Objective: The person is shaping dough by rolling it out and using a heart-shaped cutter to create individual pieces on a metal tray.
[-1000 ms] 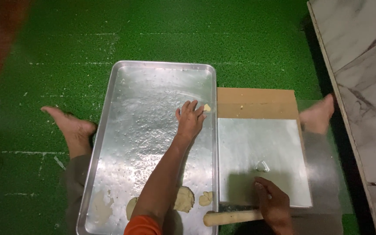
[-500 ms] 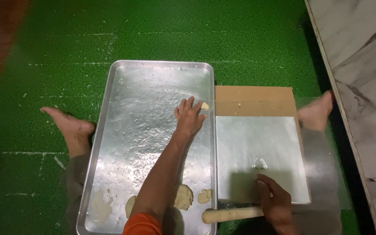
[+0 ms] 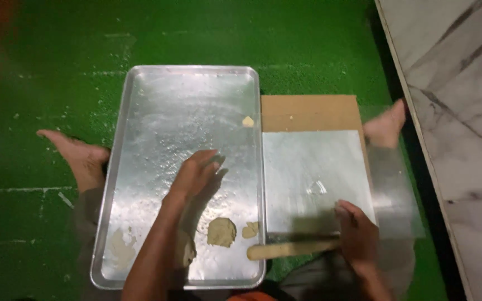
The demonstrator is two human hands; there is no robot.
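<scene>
At frame centre, the left hand (image 3: 199, 171) hovers open and empty over the floured rectangular metal tray (image 3: 140, 111); lower right, the right hand (image 3: 357, 234) grips a wooden rolling pin (image 3: 291, 249).

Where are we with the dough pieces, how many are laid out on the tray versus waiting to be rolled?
One small dough piece lies alone at the far right edge of the metal tray. The left hand hovers empty over mid-tray; the right hand grips the rolling pin beside the foil-covered board, which looks bare. Several flattened dough pieces wait at the tray's near end.
</scene>
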